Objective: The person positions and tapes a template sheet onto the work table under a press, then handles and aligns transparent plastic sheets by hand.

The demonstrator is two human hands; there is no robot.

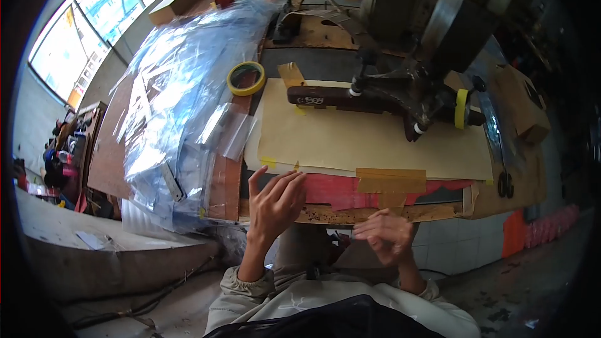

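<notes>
My left hand [275,203] is at the front left edge of a cream sheet [375,141], its fingers apart with nothing held. My right hand [387,235] hangs in front of the table's wooden edge, fingers bent; whether it holds anything is too unclear to tell. Between and above the hands, brown tape [391,181] lies across the sheet's front edge and a red piece [332,191]. A dark metal machine arm [338,98] rests over the back of the sheet. A yellow tape roll [246,79] lies at the sheet's back left corner.
Crumpled clear plastic [188,81] covers the left side. A metal machine column [460,19] rises at the back right, with a second yellow roll [461,109] on the machine. Black scissors [505,183] lie at the right. A cardboard box [175,5] stands far left.
</notes>
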